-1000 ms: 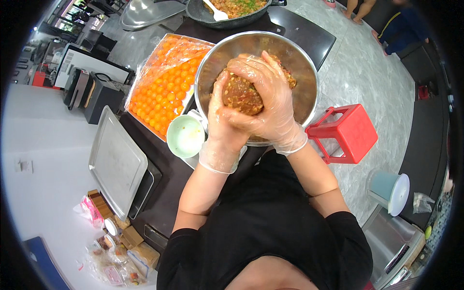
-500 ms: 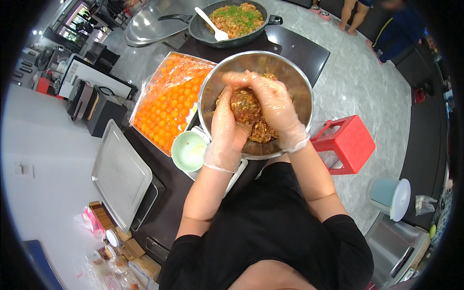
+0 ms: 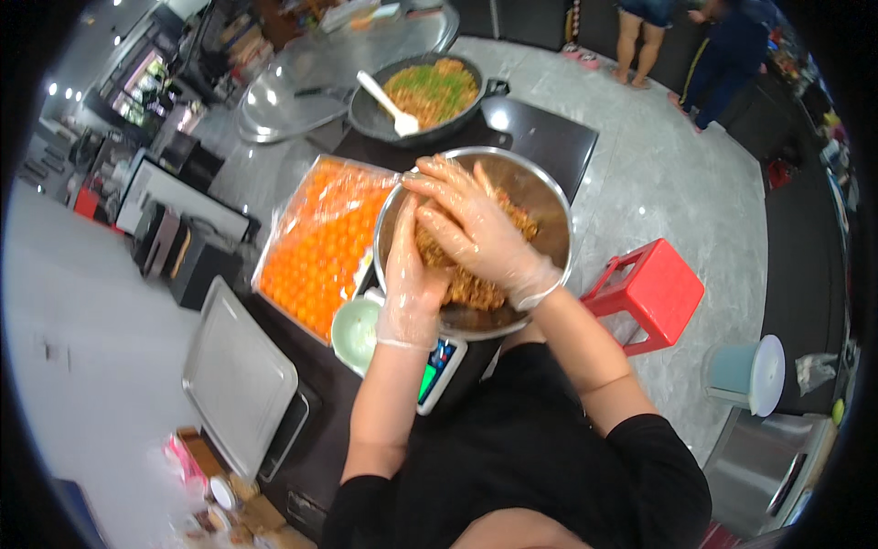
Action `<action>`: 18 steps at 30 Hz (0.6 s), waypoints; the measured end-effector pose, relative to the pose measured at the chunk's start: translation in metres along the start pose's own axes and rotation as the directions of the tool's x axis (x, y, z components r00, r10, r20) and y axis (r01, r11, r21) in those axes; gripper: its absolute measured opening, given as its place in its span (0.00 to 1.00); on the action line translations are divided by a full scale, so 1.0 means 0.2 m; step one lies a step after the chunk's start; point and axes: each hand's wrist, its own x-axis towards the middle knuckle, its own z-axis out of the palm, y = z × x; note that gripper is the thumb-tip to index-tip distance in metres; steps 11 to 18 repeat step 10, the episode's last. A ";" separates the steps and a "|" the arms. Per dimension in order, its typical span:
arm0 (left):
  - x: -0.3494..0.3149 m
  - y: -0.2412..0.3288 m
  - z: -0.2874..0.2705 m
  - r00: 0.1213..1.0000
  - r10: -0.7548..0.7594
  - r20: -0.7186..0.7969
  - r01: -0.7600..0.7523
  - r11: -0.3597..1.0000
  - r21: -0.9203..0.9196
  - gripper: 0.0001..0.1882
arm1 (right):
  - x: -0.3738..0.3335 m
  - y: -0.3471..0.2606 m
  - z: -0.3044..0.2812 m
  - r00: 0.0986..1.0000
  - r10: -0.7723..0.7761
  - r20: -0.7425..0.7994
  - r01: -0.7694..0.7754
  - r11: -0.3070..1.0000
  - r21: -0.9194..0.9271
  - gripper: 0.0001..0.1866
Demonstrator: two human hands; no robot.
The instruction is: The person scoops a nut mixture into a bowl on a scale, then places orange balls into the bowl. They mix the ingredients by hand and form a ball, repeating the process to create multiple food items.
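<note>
Both my hands wear clear plastic gloves and are cupped together over a steel mixing bowl (image 3: 554, 240). My left hand (image 3: 408, 288) stands upright at the bowl's left side. Across it leans my right hand (image 3: 480, 229), its fingers reaching over the left fingertips. Pressed between the palms is a ball of brown filling (image 3: 428, 249), mostly covered by the right hand. More loose, crumbly brown filling (image 3: 477, 291) lies in the bowl below. A pale green bowl (image 3: 355, 331) sits beside my left wrist, and a kitchen scale (image 3: 443, 370) shows just behind that wrist.
Left of the bowl is a tray of round orange egg yolks (image 3: 320, 261), partly under plastic film. A pan of food (image 3: 430, 96) with a white spatula stands beyond. Grey trays (image 3: 240, 366) lie left, a red stool (image 3: 663, 288) right. Two people (image 3: 681, 55) stand far off.
My right hand has turned and flattened over the ball, which showed openly between the palms before. The view has shifted, and the scale's lit display now shows.
</note>
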 end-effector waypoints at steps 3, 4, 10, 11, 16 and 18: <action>0.08 -0.05 0.00 0.998 0.058 -0.034 -0.058 0.998 0.019 0.22 | -0.06 0.10 0.10 0.963 0.270 0.008 -0.250 0.878 0.408 0.19; 0.08 -0.05 -0.02 0.997 0.053 -0.052 -0.054 0.999 -0.003 0.22 | -0.06 0.13 0.12 0.961 0.275 0.010 -0.246 0.843 0.477 0.19; 0.22 -0.06 -0.09 0.937 0.272 0.220 -0.250 0.961 -0.121 0.19 | -0.05 0.01 0.15 0.976 0.024 -0.218 0.003 0.993 0.122 0.28; 0.22 -0.06 -0.09 0.937 0.272 0.220 -0.250 0.961 -0.121 0.19 | -0.05 0.01 0.15 0.976 0.024 -0.218 0.003 0.993 0.122 0.28; 0.22 -0.06 -0.09 0.937 0.272 0.220 -0.250 0.961 -0.121 0.19 | -0.05 0.01 0.15 0.976 0.024 -0.218 0.003 0.993 0.122 0.28; 0.22 -0.06 -0.09 0.937 0.272 0.220 -0.250 0.961 -0.121 0.19 | -0.05 0.01 0.15 0.976 0.024 -0.218 0.003 0.993 0.122 0.28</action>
